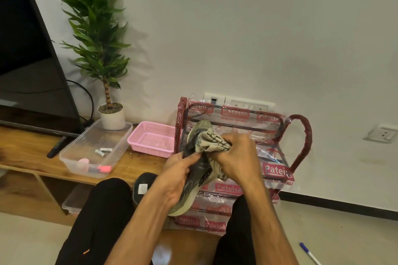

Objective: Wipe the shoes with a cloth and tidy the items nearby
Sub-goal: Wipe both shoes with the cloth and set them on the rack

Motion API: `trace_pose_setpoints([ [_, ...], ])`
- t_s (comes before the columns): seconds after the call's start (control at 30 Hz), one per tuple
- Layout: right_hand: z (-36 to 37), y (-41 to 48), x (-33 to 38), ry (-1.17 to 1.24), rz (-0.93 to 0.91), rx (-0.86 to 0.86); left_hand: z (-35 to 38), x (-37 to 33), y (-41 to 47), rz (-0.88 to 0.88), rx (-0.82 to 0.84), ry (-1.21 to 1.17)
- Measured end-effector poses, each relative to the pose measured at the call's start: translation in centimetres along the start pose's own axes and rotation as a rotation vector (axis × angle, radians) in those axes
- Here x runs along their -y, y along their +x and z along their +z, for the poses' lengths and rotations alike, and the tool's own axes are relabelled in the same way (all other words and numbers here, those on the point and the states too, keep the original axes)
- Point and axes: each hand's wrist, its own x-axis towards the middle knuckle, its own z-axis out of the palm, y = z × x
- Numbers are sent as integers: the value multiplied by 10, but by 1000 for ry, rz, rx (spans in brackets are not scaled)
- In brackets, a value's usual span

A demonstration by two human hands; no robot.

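Past the right edge of the wooden tabletop (pixel 28 150), before a plastic-wrapped rack (pixel 306 133), near the clear tub (pixel 123 142) and pink basket (pixel 137 146) at that edge: gripping a grey shoe (pixel 200 171) toe-up in left hand (pixel 178 176) fingers; pressing a bunched cloth (pixel 212 142) onto it, clenched in right hand (pixel 239 157) fingers.

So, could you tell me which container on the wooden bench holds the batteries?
The clear plastic tub, left of the pink mesh basket; batteries lie on its floor, none in the basket.
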Motion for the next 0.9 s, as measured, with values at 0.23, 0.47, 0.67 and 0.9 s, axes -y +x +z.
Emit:
trace_pose_setpoints([
  [0.23,21,8,0,-42,-13,-250,4,-1,4,7,-8,87],
  [0.47,13,2,0,153,4,50,1,1,11,-22,-123,44],
  [0.67,33,6,-7,0,-109,-350,3,3,16,-9,-121,-8],
  [0.9,37,-13,-10,132,-44,-54,-9,3,19,12,-238,-59],
])
